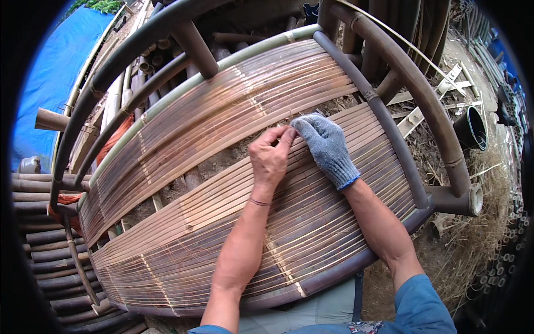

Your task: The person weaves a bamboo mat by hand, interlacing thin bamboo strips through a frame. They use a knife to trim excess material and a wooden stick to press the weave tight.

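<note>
My bare left hand and my right hand, in a grey knit glove with a blue cuff edge, meet over a bamboo bench seat. Fingers of both are pinched, tip to tip. Whatever sits between them is too small or hidden to make out. Beneath my hands, a long gap parts the seat's bamboo slats into a far group and a near group. Pale binding lines cross the slats. A dark band circles my left wrist.
Thick dark bamboo rails frame the bench at the far side and right. Bamboo poles lie at the left, near a blue tarp. A black bucket stands at the right, beside straw on the ground.
</note>
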A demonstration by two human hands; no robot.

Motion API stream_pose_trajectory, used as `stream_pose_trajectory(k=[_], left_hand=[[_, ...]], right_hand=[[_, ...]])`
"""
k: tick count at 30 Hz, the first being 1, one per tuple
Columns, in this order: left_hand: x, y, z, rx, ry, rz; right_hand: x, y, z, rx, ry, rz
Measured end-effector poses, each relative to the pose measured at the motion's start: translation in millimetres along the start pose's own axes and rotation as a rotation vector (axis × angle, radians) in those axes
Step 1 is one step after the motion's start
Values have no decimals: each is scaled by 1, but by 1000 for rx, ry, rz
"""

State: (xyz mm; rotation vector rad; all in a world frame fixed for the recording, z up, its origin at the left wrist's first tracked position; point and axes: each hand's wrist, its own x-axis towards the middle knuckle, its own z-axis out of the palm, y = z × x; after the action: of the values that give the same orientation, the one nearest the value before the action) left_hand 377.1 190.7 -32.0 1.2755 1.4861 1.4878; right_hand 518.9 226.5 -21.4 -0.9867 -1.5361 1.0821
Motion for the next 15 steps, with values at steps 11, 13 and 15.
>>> stream_pose_trajectory(k=[11, 13, 15], left_hand=[[13, 5, -17, -246, -198, -159], [13, 3, -21, -185, -230, -174], [12, 3, -19, -178, -248, -157]], right_hand=[[7, 4, -28, -161, -225, -113], [6, 3, -26, -175, -230, -97], [6, 5, -24, -167, -230, -61]])
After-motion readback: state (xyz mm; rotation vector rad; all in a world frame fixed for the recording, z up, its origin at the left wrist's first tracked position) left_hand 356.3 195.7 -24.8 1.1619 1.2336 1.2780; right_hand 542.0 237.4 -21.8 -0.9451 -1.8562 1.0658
